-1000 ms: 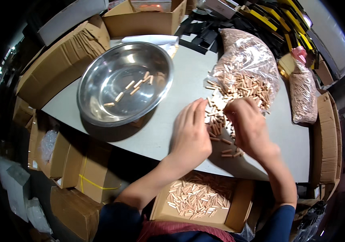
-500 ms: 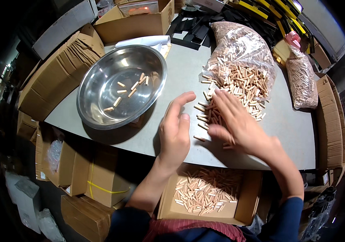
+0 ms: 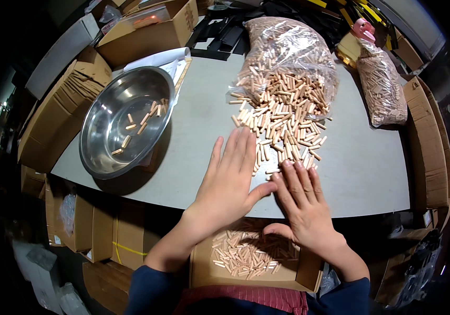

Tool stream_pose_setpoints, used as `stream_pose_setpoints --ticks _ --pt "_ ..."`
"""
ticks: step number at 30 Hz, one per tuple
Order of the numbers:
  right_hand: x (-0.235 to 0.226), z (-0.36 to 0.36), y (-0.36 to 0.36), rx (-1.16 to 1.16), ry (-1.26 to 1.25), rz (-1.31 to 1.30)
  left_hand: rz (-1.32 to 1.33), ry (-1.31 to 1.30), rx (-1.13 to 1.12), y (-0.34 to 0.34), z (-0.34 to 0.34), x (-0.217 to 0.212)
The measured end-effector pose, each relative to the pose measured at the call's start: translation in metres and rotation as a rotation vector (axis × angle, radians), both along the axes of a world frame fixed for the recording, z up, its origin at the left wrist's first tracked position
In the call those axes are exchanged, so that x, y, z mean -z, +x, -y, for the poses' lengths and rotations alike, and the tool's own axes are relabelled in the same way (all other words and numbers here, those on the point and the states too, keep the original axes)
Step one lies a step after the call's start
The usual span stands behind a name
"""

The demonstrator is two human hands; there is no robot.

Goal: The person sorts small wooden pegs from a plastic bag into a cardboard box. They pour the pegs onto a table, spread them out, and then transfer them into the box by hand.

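A heap of short wooden dowel pins [image 3: 282, 113] spills from an open clear plastic bag [image 3: 288, 47] onto the grey table [image 3: 198, 121]. My left hand [image 3: 230, 181] lies flat on the table near its front edge, fingers together, just left of the spilled pins. My right hand [image 3: 303, 207] lies flat beside it, fingertips touching the nearest loose pins, thumb hanging over the table edge. Neither hand grips anything. Below the edge, a shallow cardboard box [image 3: 251, 257] holds several pins.
A steel bowl [image 3: 122, 121] with several pins stands at the left on the table. A second tied bag of pins [image 3: 380, 86] lies at the right. Cardboard boxes [image 3: 57, 110] ring the table; white paper [image 3: 156, 60] lies behind the bowl.
Both hands have slid back toward the table's front edge, off the heap of pins. They now lie flat side by side above the box.
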State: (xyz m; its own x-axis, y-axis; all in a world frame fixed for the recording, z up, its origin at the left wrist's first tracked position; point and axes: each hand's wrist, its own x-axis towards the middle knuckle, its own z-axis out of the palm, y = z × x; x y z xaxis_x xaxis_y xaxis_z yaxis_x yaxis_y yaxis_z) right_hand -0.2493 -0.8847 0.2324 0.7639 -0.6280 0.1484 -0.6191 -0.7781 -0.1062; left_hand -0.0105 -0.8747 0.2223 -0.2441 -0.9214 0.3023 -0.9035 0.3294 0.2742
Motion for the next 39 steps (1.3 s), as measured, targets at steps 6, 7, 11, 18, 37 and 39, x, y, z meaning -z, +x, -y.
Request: stream_pose_setpoints --ticks 6,7,11,18,37,39 --pt "0.001 0.014 -0.008 0.031 0.003 0.020 0.076 0.059 0.067 -0.002 -0.004 -0.010" --pt "0.001 0.015 -0.008 0.034 0.012 0.025 0.069 0.084 0.061 -0.002 -0.006 -0.012" --pt "0.000 0.012 -0.004 -0.066 0.032 0.062 0.043 0.124 0.041 -0.004 -0.010 -0.013" --pt "-0.003 0.036 -0.017 0.076 0.114 0.144 0.044 0.077 0.008 -0.003 -0.012 -0.018" --pt "0.009 0.056 -0.065 0.415 0.186 0.811 -0.105 -0.228 0.024 0.003 0.014 -0.023" --pt "0.008 0.055 -0.066 0.413 0.160 0.778 -0.205 -0.260 0.079 0.003 0.044 -0.025"
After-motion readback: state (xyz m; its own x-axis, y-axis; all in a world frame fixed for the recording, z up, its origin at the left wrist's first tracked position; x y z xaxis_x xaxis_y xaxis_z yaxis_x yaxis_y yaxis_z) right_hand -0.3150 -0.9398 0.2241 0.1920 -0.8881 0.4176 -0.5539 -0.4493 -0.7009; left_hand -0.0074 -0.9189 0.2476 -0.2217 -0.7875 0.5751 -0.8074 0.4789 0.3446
